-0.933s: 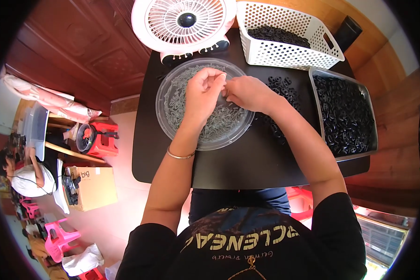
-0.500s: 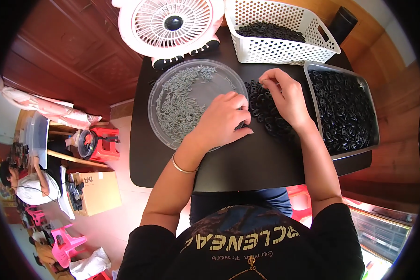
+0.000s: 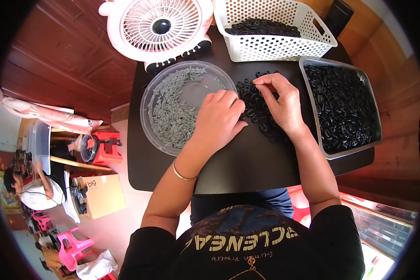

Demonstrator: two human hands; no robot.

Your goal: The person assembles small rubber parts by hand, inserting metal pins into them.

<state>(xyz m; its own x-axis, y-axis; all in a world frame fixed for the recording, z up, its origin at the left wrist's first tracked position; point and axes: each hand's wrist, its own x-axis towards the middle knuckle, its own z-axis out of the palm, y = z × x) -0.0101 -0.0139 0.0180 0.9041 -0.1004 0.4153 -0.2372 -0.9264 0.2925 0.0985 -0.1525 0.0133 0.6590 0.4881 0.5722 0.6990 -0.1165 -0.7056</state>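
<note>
My left hand [image 3: 219, 114] is closed beside the right edge of a round clear tub [image 3: 146, 128], its curled fingers round a small black plastic piece that they mostly hide. Inside the tub lie many small grey pin-like pieces [image 3: 168, 119], with a bare patch of its floor showing. My right hand [image 3: 284, 105] hovers at the right of a loose pile of black oval pieces with holes [image 3: 254, 100]. Its thumb and forefinger pinch together; what is between them, if anything, is too small to make out. The right palm and wrist hide part of the pile.
Right of the pile stands a metal tray [image 3: 317, 119] full of black pieces. A white perforated basket [image 3: 277, 53] holds more at the back, near a dark cylinder [image 3: 338, 19]. A pinkish-white fan [image 3: 161, 26] stands back left. Another person [image 3: 42, 191] sits far left, beyond a cardboard box [image 3: 102, 196].
The view has shifted slightly, so the table things sit a little further left. My left hand has turned a little, back of the hand more upward; my right hand keeps its pinch over the pile.
</note>
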